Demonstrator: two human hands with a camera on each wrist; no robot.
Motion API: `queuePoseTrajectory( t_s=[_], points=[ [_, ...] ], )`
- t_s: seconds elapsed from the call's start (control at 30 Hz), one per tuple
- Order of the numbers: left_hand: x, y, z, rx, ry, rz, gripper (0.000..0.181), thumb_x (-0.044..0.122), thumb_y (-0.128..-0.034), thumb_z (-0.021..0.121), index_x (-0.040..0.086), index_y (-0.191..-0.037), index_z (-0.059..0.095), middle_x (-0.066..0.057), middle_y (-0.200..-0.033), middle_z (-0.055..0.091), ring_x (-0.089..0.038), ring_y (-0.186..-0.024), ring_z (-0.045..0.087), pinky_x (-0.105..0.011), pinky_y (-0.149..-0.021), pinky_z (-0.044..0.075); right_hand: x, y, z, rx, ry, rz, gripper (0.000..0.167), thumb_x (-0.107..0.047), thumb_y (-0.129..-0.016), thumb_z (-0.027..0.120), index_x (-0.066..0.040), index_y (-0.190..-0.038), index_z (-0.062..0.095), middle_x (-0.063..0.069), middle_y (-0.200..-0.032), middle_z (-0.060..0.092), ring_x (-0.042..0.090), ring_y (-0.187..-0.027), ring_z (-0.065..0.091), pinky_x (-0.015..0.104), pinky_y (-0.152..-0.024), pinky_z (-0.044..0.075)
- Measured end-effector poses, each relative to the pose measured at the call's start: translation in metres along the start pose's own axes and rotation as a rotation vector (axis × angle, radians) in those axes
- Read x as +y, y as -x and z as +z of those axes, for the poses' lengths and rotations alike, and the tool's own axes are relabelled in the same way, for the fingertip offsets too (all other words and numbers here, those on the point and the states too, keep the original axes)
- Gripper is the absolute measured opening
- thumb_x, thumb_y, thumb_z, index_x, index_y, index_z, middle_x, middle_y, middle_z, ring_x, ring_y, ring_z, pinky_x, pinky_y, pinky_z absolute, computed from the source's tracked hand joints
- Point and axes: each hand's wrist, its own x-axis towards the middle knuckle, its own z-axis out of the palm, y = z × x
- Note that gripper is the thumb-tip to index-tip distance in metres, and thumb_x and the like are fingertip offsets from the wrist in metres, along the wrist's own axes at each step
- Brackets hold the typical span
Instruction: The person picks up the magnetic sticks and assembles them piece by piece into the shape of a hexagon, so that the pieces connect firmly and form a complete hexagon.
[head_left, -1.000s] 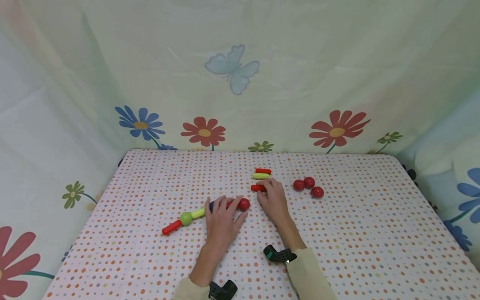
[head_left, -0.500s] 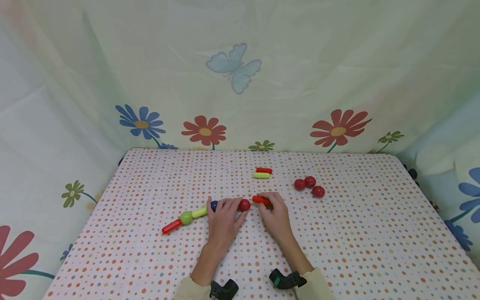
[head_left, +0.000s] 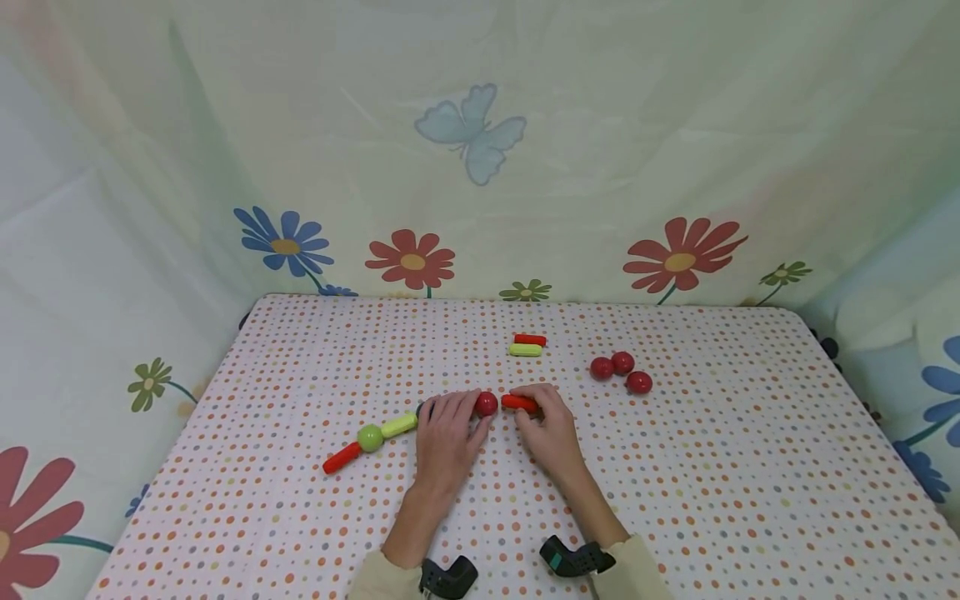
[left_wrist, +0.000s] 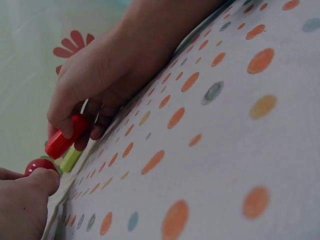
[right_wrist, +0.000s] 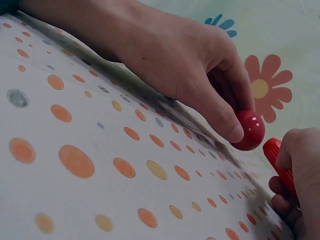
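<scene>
Our left hand (head_left: 444,433) pinches a glossy red ball (right_wrist: 251,131) between thumb and fingers. Our right hand (head_left: 553,427) pinches a short red rod (head_left: 519,402), which points toward our left hand; its near end lies just beside the ball, a narrow gap between them. To the left of our left hand, in a slanting row, we see a dark blue ball (head_left: 422,410) partly hidden by the fingers, a yellow-green rod (head_left: 399,425), a green ball (head_left: 370,437) and a second red rod (head_left: 342,457). Beyond our right hand, another yellow-green rod (head_left: 525,350) lies alongside a third red rod (head_left: 530,339). Farther right of our right hand sit three red balls (head_left: 622,362), clustered on the dotted tabletop (head_left: 720,450). We wear a black wrist device (head_left: 576,557) below each hand.
</scene>
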Motion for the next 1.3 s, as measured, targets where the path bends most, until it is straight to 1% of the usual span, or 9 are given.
queuePoseTrajectory(
  t_s=[0.1,0.23,0.37,0.57,0.67,0.77,0.93,1.1,1.3],
  points=[
    [-0.0006,-0.0003,0.0012,0.012,0.010,0.003,0.041,0.032,-0.0840,0.075,0.014,-0.120,0.065,0.001,-0.111,0.071,-0.015,-0.107,0.062,-0.039,-0.098,0.043,0.0001,-0.0002,0.0001,-0.007,0.002,-0.006,0.030,0.001,-0.081,0.061,-0.011,-0.108,0.068,0.004,-0.110,0.062,0.013,-0.089,0.054,0.018,-0.073,0.047],
    [-0.0006,-0.0006,0.0009,0.005,0.021,-0.012,0.041,0.032,-0.0846,0.075,0.015,-0.121,0.065,0.001,-0.114,0.070,-0.016,-0.107,0.062,-0.040,-0.099,0.043,0.0001,-0.0002,0.0004,-0.011,0.005,-0.033,0.030,0.001,-0.081,0.061,-0.012,-0.108,0.068,0.004,-0.111,0.063,0.013,-0.091,0.055,0.020,-0.076,0.048],
    [-0.0002,-0.0001,0.0000,-0.007,0.025,-0.024,0.041,0.031,-0.0860,0.073,0.017,-0.123,0.063,0.002,-0.115,0.069,-0.016,-0.108,0.061,-0.040,-0.100,0.042,0.0004,-0.0001,0.0010,-0.033,0.006,-0.055,0.031,0.001,-0.081,0.061,-0.013,-0.108,0.068,0.003,-0.111,0.063,0.013,-0.092,0.055,0.020,-0.077,0.048],
    [0.0000,0.0010,-0.0013,-0.037,0.012,-0.026,0.045,0.029,-0.0883,0.071,0.026,-0.132,0.059,0.002,-0.115,0.068,-0.017,-0.108,0.059,-0.042,-0.102,0.040,0.0011,-0.0003,0.0017,-0.053,0.008,-0.051,0.031,0.002,-0.081,0.061,-0.013,-0.108,0.069,0.003,-0.111,0.063,0.013,-0.092,0.055,0.021,-0.078,0.049],
    [0.0003,0.0008,-0.0015,-0.053,-0.001,-0.034,0.043,0.029,-0.0896,0.069,0.029,-0.132,0.060,0.002,-0.115,0.066,-0.018,-0.108,0.057,-0.043,-0.103,0.038,0.0008,-0.0008,0.0017,-0.055,0.010,-0.044,0.030,0.002,-0.082,0.061,-0.012,-0.108,0.069,0.002,-0.111,0.063,0.012,-0.092,0.055,0.021,-0.078,0.049],
    [0.0008,0.0002,-0.0011,-0.056,-0.001,-0.047,0.041,0.028,-0.0898,0.069,0.026,-0.130,0.061,0.001,-0.116,0.066,-0.019,-0.109,0.056,-0.042,-0.102,0.040,0.0001,-0.0013,0.0013,-0.053,0.014,-0.043,0.029,0.001,-0.083,0.061,-0.012,-0.108,0.069,0.002,-0.110,0.064,0.013,-0.090,0.054,0.021,-0.077,0.048],
    [0.0015,-0.0003,-0.0006,-0.043,0.014,-0.067,0.041,0.023,-0.0884,0.070,0.018,-0.128,0.061,-0.002,-0.122,0.065,-0.020,-0.112,0.058,-0.038,-0.097,0.045,0.0005,-0.0013,0.0009,-0.041,0.021,-0.054,0.031,0.003,-0.083,0.060,-0.012,-0.108,0.069,0.003,-0.109,0.064,0.013,-0.088,0.055,0.020,-0.075,0.048],
    [0.0018,-0.0001,-0.0012,-0.058,0.034,-0.091,0.042,0.019,-0.0896,0.068,0.014,-0.130,0.058,-0.002,-0.130,0.063,-0.019,-0.118,0.057,-0.039,-0.100,0.045,0.0001,-0.0007,0.0002,-0.028,0.013,-0.044,0.031,0.004,-0.082,0.060,-0.011,-0.107,0.069,0.004,-0.109,0.064,0.013,-0.089,0.056,0.020,-0.074,0.048],
    [0.0018,0.0000,-0.0015,-0.061,0.046,-0.109,0.041,0.017,-0.0910,0.065,0.014,-0.131,0.057,-0.001,-0.130,0.062,-0.017,-0.120,0.056,-0.040,-0.103,0.043,0.0004,-0.0009,0.0004,-0.035,0.020,-0.013,0.031,0.003,-0.083,0.059,-0.013,-0.107,0.068,0.002,-0.108,0.063,0.012,-0.089,0.056,0.020,-0.074,0.048]
  ],
)
